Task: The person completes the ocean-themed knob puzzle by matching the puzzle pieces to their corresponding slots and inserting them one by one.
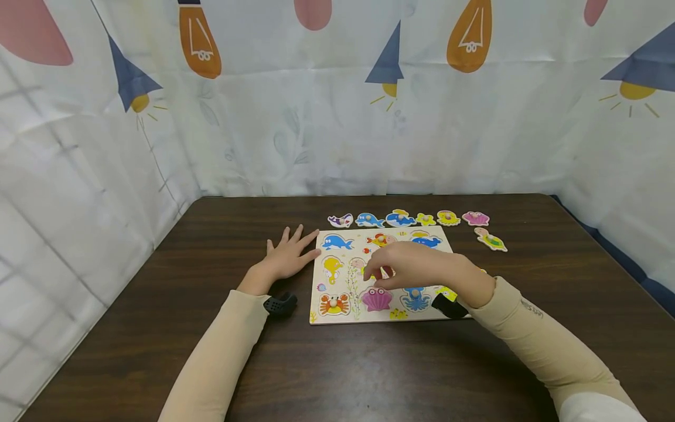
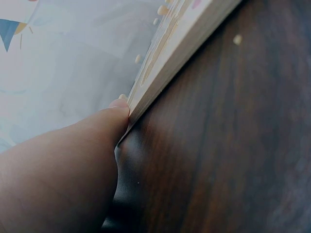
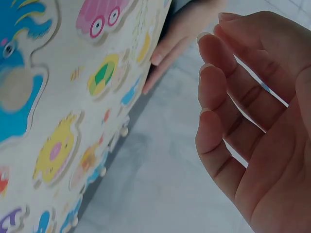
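A wooden peg puzzle board point(image 1: 337, 319) with printed sea animals lies flat on the dark table. My left hand point(image 1: 285, 256) rests at its left edge with fingers spread, the fingertips right at the edge; in the left wrist view a fingertip meets the board's side. Over the middle of the board is my right hand point(image 1: 408, 265), its fingers loosely curled and nothing visible between them in the right wrist view. A crab piece point(image 1: 334, 304) and a blue octopus piece point(image 1: 416, 300), both knobbed, sit in the board's front row. Near the right hand shows a pink shell picture point(image 1: 377, 299).
Several loose knobbed pieces stand in a row behind the board, among them a blue whale point(image 1: 370, 220), a yellow star point(image 1: 425, 219) and a pink shell piece point(image 1: 476, 218). A turtle piece point(image 1: 491, 240) lies at the right. A printed curtain point(image 1: 337, 146) hangs behind the table.
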`<state>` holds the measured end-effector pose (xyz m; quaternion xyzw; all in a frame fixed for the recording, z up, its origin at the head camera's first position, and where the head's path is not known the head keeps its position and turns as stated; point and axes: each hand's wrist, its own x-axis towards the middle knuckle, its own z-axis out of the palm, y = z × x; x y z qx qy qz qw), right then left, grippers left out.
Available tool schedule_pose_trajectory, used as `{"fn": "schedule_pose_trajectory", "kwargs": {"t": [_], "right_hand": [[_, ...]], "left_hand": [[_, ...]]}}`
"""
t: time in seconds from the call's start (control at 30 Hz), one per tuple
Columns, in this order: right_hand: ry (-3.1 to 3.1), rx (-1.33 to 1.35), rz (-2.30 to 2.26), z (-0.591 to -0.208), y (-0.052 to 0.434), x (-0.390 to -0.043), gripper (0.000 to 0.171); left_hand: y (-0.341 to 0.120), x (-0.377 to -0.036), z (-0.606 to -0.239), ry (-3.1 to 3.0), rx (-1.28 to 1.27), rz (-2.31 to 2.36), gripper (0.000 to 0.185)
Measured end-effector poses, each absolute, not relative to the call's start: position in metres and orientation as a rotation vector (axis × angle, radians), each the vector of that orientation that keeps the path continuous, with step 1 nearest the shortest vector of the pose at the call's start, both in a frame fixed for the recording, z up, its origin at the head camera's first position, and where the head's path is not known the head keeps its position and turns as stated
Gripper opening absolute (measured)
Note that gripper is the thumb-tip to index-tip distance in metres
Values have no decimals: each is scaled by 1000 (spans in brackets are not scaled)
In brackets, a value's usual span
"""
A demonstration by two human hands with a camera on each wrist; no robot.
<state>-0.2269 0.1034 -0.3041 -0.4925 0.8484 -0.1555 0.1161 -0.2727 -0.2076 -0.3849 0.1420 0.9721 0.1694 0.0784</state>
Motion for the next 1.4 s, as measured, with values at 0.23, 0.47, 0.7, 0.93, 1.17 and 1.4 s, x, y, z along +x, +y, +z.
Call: {"fn": "schedule_pose_trajectory", "kwargs": {"t": [0.23,0.47,0.7,0.93,1.17,1.4], "right_hand": [[2559,-1418,-487,-297,133,-228,17],[2618,-1342,-468,-299,162,-230,18],[2671,-1223,-461,-297,191,-229,20],[2632,-1005,-589,-296,221,-230,22],[2586,-881,-685,-303,251,-239,22],[2474,-778,-825,-314,274,-248,24]], "left_hand": [[-208,-272,-385,2914,419,508,70],[-207,-272,-385,2912,429,512,70],[-206,-272,-384,2914,428,518,70],[-208,-273,-385,2907,420,512,70],[-208,-272,-385,2913,423,521,70],[-207,-271,-385,2913,424,514,70]]}}
